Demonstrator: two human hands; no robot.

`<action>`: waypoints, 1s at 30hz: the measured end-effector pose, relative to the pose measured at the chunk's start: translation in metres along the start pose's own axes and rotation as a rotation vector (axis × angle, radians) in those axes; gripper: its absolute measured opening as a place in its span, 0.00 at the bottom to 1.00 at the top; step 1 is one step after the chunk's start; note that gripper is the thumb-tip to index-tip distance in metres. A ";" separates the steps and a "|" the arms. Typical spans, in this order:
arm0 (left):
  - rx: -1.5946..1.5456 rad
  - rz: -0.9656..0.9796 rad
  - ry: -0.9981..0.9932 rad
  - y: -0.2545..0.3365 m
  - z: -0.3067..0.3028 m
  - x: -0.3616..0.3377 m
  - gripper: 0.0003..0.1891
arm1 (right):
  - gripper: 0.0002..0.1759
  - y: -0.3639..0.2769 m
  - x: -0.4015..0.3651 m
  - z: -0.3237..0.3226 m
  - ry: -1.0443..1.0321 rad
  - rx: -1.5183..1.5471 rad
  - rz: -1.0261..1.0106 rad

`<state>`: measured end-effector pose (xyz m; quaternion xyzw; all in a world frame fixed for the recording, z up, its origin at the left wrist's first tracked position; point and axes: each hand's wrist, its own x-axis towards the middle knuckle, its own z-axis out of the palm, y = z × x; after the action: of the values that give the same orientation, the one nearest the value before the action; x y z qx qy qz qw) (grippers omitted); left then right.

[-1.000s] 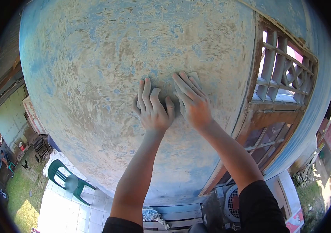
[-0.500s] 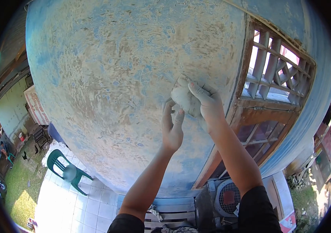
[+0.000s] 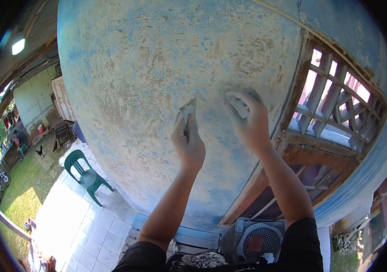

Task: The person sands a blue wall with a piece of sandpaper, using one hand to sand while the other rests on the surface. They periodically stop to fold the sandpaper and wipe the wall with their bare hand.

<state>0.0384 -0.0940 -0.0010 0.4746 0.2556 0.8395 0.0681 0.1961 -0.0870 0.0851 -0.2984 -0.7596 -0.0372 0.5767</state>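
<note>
My left hand [image 3: 188, 143], coated in pale dust, pinches a thin, flat grey piece [image 3: 188, 108] with dark smears along its upper edge; it tapers to a point at the top right. To its right, my right hand [image 3: 249, 119], equally dusty, has its thumb and fingers curled around a pale thin piece, blurred at the fingertips; I cannot tell its kind. Both hands are raised in front of the patchy blue wall [image 3: 157, 90], whose surface is worn and streaked with beige and brown. A gap separates the two hands.
A wooden window frame [image 3: 288, 109] with a lattice stands right of my right hand. Below are a round fan grille [image 3: 261, 242] and a light blue ledge [image 3: 189, 235]. A green plastic chair [image 3: 89, 179] is on white tiles at lower left. A person [image 3: 19, 140] sits far left.
My hands have moved apart from close together around a whitish piece; the left now holds a flat piece upright on its own. The view has shifted slightly.
</note>
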 end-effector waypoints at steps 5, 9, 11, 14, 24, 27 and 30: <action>0.597 0.223 0.001 -0.003 -0.005 0.021 0.16 | 0.09 0.016 0.067 -0.017 0.184 -0.229 -0.370; 0.763 0.484 -0.168 -0.046 0.008 0.030 0.22 | 0.07 0.030 0.120 -0.004 0.205 -0.386 -0.590; 0.719 0.625 -0.121 -0.060 0.015 0.026 0.23 | 0.07 0.031 0.132 0.006 0.192 -0.397 -0.647; 0.796 0.738 -0.165 -0.056 0.013 0.033 0.22 | 0.07 0.026 0.139 0.016 0.358 -0.569 -0.634; 0.855 0.857 -0.403 -0.050 -0.019 0.053 0.24 | 0.16 0.026 0.124 0.020 0.474 -0.582 -0.614; 0.874 0.864 -0.338 -0.054 -0.021 0.072 0.24 | 0.22 0.027 0.122 0.024 0.451 -0.625 -0.593; 0.751 0.727 -0.215 -0.061 0.000 0.052 0.23 | 0.23 0.027 0.122 0.028 0.428 -0.635 -0.575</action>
<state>0.0024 -0.0228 0.0085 0.6075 0.3493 0.6063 -0.3759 0.1669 -0.0032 0.1778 -0.2233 -0.6267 -0.4858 0.5669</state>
